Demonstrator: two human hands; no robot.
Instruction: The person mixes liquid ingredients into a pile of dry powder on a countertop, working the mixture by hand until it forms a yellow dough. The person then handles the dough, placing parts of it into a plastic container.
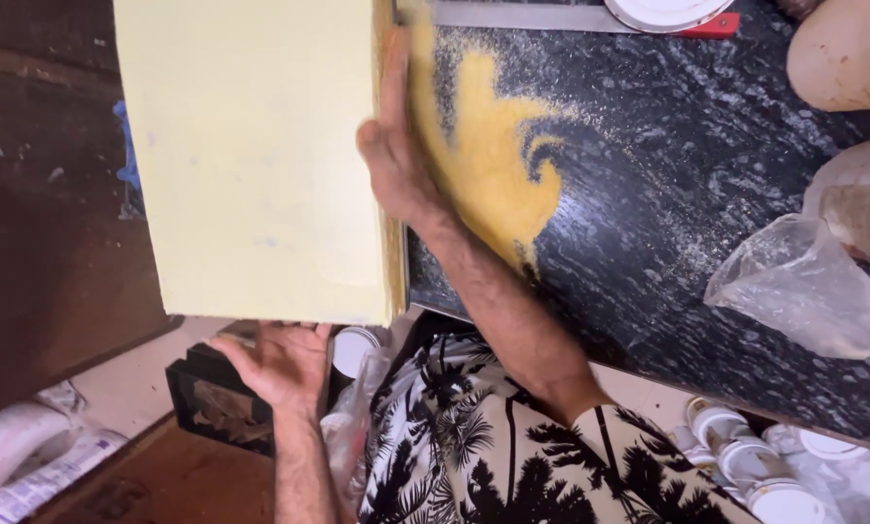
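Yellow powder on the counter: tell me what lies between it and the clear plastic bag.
Head view: only dark stone counter, lightly dusted, between the yellow powder and the plastic bag.

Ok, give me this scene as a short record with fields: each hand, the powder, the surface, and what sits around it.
left hand: left hand open, palm up, under the lower edge of the pale yellow tray
right hand: right hand flat on the counter edge, against the yellow powder
powder: spread in a swept patch beside the tray
surface: dark speckled stone counter
nearby: clear plastic bag, white-lidded jars below the counter
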